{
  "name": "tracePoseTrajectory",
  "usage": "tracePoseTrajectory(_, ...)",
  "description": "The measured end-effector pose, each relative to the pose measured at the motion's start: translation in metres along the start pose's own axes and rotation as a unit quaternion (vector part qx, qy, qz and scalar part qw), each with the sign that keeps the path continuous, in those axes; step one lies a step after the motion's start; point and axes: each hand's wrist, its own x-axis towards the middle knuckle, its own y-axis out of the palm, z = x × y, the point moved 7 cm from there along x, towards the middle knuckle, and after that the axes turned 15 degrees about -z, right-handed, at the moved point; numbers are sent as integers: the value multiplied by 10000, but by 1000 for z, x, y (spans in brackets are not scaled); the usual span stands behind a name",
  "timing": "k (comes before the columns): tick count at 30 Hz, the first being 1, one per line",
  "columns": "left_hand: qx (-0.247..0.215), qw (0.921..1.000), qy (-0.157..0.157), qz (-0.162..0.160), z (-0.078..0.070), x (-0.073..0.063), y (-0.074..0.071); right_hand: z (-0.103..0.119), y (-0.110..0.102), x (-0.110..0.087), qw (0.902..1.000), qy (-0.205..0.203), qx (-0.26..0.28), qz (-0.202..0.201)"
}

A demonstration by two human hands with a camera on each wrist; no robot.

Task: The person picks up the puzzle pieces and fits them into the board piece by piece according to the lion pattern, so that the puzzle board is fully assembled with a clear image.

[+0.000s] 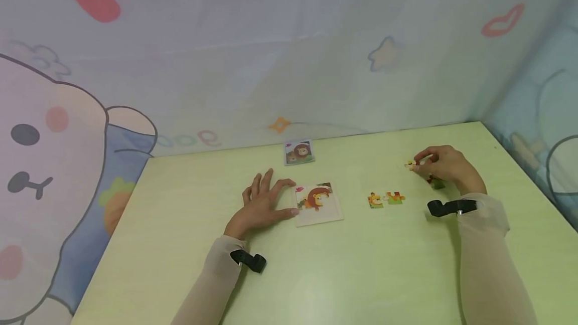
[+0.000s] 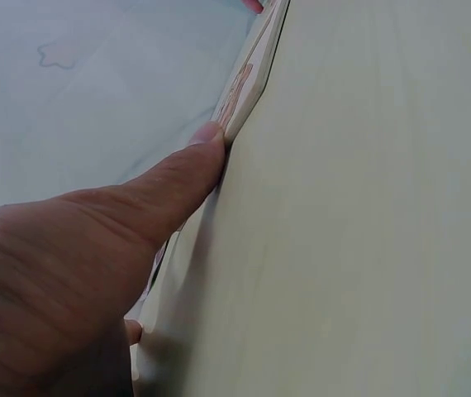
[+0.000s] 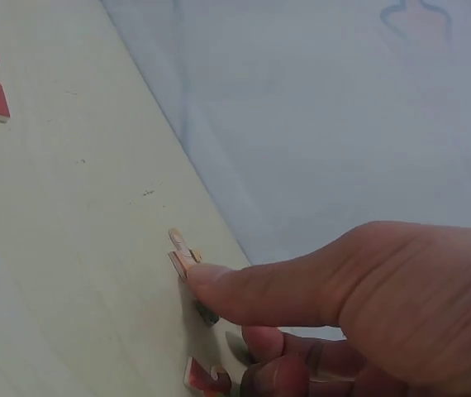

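Pinching a multicoloured puzzle piece (image 1: pixel 410 165)

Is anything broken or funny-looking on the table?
Nothing looks broken or spilled. The puzzle is bare along its bottom, but it probably just isn't finished: loose pieces lie to its right on the table.

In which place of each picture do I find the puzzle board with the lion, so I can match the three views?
Head: the puzzle board is below and slightly right of centre, touched by the left hand.
Left wrist: upper middle, seen nearly edge-on, with the thumb tip at its edge.
Right wrist: not in this picture.
Shared landmark: the pale tabletop, visible in all three.
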Motion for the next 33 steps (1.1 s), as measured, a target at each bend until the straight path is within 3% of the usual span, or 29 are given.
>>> tracePoseTrajectory(10,9,10000,-2,28,0,2,0,0,-3,3,9994,-139,-290,-90)
tracePoseTrajectory(20,19,10000,14,14,0,2,-2,-4,-4,1,9981,215,549,-170)
tracePoseTrajectory(33,74,10000,-47,48,-2,0,-1,5,-2,2,9946,104,1014,-176)
